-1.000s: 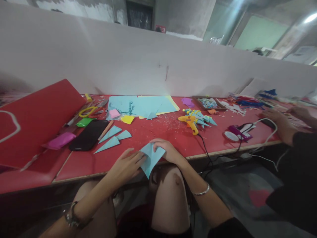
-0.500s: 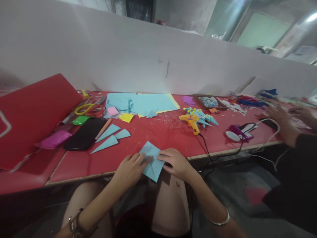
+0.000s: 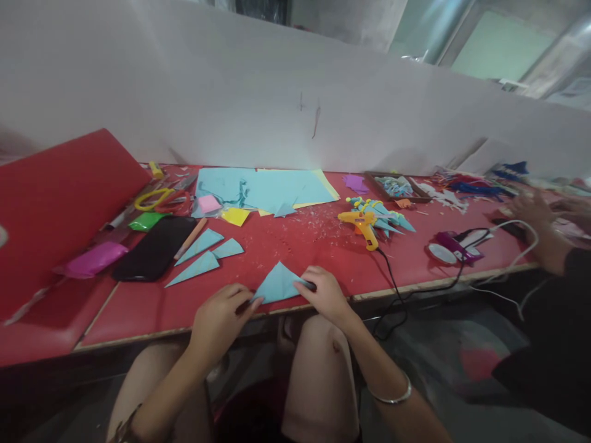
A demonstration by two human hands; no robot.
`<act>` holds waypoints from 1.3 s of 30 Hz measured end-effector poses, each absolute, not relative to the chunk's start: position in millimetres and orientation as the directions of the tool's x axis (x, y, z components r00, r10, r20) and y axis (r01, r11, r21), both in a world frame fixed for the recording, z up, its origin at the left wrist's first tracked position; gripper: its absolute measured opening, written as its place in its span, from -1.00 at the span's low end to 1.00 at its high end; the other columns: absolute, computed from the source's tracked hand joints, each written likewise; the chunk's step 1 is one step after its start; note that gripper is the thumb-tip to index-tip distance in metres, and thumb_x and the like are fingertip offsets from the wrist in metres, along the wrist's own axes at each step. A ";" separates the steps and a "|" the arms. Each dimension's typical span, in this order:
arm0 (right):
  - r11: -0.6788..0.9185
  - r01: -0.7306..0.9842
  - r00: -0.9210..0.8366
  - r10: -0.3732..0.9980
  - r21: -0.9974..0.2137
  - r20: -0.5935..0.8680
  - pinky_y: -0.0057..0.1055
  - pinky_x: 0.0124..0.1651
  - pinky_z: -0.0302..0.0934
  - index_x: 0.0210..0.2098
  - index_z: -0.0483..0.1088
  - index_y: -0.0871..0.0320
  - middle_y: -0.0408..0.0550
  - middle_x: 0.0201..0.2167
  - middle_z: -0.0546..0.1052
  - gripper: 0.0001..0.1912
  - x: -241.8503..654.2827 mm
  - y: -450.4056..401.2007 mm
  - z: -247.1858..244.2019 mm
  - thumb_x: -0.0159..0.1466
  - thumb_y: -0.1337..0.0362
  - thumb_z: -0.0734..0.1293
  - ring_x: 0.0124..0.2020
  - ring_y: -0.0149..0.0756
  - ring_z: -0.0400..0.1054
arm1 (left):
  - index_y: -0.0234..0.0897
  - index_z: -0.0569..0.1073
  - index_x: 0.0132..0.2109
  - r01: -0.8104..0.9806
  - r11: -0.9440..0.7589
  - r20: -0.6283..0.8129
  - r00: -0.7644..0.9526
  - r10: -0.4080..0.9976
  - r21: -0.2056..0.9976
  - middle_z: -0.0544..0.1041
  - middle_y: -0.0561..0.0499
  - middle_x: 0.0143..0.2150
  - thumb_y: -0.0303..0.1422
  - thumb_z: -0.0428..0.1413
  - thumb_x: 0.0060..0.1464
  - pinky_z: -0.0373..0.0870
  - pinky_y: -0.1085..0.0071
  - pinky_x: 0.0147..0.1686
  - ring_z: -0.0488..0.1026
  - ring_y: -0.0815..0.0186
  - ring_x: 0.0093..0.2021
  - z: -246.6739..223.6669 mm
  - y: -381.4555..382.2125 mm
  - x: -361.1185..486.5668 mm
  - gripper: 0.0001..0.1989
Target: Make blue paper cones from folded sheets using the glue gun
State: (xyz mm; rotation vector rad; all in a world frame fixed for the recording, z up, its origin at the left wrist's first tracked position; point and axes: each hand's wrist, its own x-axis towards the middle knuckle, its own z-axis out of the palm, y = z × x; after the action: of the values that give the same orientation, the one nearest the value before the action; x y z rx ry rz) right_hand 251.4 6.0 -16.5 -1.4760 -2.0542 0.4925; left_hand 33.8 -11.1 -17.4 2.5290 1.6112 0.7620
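Two hands [image 3: 219,315], nearly closed, pinching opposite corners of folded blue paper [image 3: 279,285]

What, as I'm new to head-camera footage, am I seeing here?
There is no machine here: someone works barehanded, seen by one camera worn on their head, looking forward and down. Their left hand and right hand pinch a folded blue paper, one at each end, near the front edge of the red table. On the table, blue pieces and a phone lie toward the left, blue sheets at the back, and a glue gun toward the right. Far right, another person's hand shows.
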 end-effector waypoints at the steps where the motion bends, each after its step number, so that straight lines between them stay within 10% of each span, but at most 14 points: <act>1: 0.308 0.759 -0.224 0.951 -0.574 0.214 -0.49 -0.39 -0.02 -0.66 0.23 0.18 -0.19 -0.60 0.22 -0.67 250.4 6.9 -16.5 0.19 0.21 0.24 -0.47 -0.44 0.15 | -0.25 0.42 -0.46 0.843 -0.431 0.352 0.316 0.881 0.321 0.45 0.05 -0.47 -0.20 -0.06 0.11 0.21 0.49 -0.47 0.37 0.40 -0.45 -17.3 -11.2 34.0 -0.69; 21: 0.235 0.913 -0.180 0.966 -0.334 0.187 -0.44 -0.36 -0.11 -0.60 0.25 0.17 -0.17 -0.53 0.31 -0.73 241.8 8.5 -18.1 0.20 0.24 0.21 -0.43 -0.41 0.14 | -0.25 0.21 -0.58 0.918 -0.310 0.252 0.247 0.936 0.249 0.31 0.08 -0.58 -0.26 -0.06 0.10 0.10 0.40 -0.46 0.24 0.34 -0.50 -13.3 -12.5 37.7 -0.68; 39: 0.163 0.971 -0.137 0.979 -0.174 0.150 -0.38 -0.36 -0.10 -0.54 0.33 0.14 -0.09 -0.46 0.41 -0.72 234.2 8.8 -14.7 0.25 0.21 0.18 -0.37 -0.34 0.22 | -0.27 0.31 -0.50 0.903 -0.349 0.246 0.289 0.925 0.251 0.37 -0.04 -0.28 -0.24 -0.05 0.10 0.30 0.27 -0.27 0.33 0.25 -0.27 -15.3 -10.1 31.5 -0.72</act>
State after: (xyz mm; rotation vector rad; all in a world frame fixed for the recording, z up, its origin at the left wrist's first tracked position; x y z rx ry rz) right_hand 234.2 8.8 -14.7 -1.8962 -2.2103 0.0505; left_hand 31.5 -10.1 -15.3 2.4704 1.7550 0.5415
